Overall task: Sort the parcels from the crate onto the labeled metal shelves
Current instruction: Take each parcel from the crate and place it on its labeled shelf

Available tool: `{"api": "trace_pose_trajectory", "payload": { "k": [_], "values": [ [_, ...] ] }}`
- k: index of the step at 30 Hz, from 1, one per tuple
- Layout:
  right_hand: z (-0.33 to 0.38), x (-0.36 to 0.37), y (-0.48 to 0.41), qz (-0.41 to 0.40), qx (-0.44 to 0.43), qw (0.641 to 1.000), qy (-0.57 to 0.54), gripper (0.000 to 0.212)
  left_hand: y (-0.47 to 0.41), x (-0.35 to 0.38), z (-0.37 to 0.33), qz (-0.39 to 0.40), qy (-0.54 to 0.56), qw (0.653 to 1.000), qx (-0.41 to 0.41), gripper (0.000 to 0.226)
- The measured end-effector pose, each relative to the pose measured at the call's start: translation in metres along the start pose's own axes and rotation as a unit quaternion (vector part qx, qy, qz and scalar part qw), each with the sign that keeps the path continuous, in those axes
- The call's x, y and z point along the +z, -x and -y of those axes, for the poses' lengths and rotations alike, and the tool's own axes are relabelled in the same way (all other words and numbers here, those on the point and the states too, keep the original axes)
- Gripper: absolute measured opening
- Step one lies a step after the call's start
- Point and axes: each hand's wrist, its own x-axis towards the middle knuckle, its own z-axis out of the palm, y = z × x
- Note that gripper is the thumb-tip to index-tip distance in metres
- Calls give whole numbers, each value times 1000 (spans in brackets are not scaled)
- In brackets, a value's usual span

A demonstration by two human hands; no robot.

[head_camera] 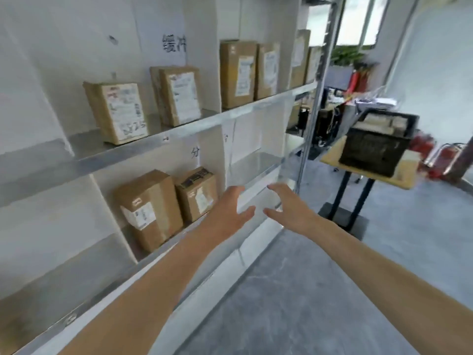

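Observation:
Metal shelves (179,131) run along the left wall with paper labels behind them. Several brown cardboard parcels stand on the upper shelf, among them one at the left (116,112) and a tall one (238,73). Two parcels sit on the lower shelf, a larger one (148,208) and a smaller one (197,193). My left hand (229,211) and my right hand (288,206) reach out side by side in front of the lower shelf edge, fingers spread, holding nothing. The black crate (376,147) with parcels in it stands on a small table at the right.
The wooden-topped table (407,175) rests on black legs over a grey concrete floor (307,290). Red fire extinguishers (437,160) stand behind it. A cluttered desk area and windows lie further back. The shelf's upright post (311,119) rises just beyond my hands.

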Motion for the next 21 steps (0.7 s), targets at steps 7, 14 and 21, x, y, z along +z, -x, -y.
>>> {"api": "trace_pose_trajectory", "payload": {
  "k": [7,14,21],
  "values": [
    [-119,-109,21,-70,82,994,16,61,-91,85,-88,41,24,995,89,61],
    [-205,-178,-17,-113,127,985,37,64,-190,153,-137,73,2,986,148,62],
    [-293,-237,-78,-134,193,971,48,60,-322,225,-146,119,15,983,136,64]
  ]
}}
